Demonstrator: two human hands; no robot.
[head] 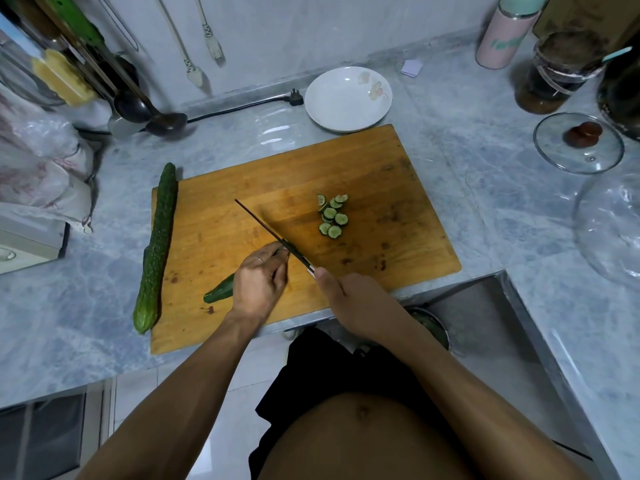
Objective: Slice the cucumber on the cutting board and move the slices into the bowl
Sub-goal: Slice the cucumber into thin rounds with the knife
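Observation:
A wooden cutting board (381,188) lies on the marble counter. My left hand (259,282) holds down a short cucumber piece (219,292) near the board's front edge. My right hand (353,303) grips a knife (266,230) whose thin blade stands edge-down against my left fingertips. Several cucumber slices (332,216) lie in a loose pile at mid-board. A whole long cucumber (157,247) lies along the board's left edge. A white bowl (348,98), with nothing in it, stands behind the board.
A steel sink (485,323) is at the front right. A glass lid (578,142) and dark jars (561,71) stand at the right, a pink bottle (502,36) behind. Ladles (152,116) and a black cable (242,107) lie at the back left, plastic bags (38,168) at far left.

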